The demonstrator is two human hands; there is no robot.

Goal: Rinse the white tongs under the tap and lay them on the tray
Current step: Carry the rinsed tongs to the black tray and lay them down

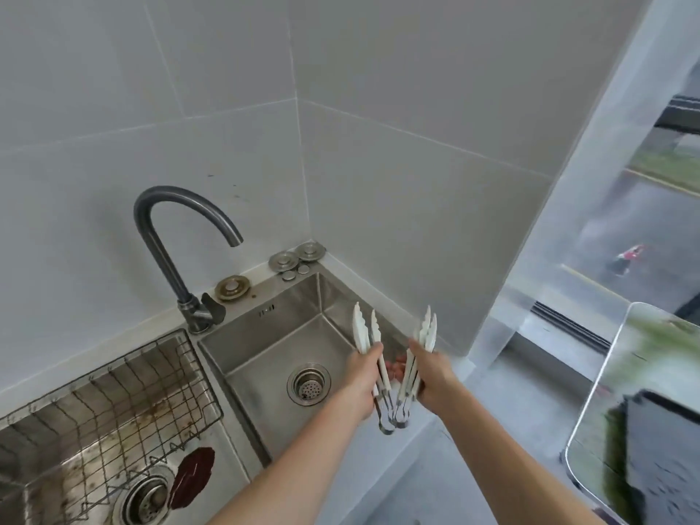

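Observation:
My left hand (361, 377) grips one pair of white tongs (364, 331) with its tips pointing up and away. A second pair of white tongs (427, 329) is gripped in my right hand (433, 377) the same way. The metal ring ends of both pairs (394, 420) nearly touch below my hands. Both pairs hang over the right part of the small steel sink (265, 346), right of its drain (308, 382). The grey curved tap (178, 229) stands at the back left; no water runs from it. A shiny mirror-like tray (621, 358) lies at the right on the counter.
A larger sink (30, 483) at the left holds a wire rack (113, 395) and a dark red pad (193, 475). Several metal plugs (297, 257) sit on the ledge behind the small sink. Tiled walls meet in the corner; a window is at the right.

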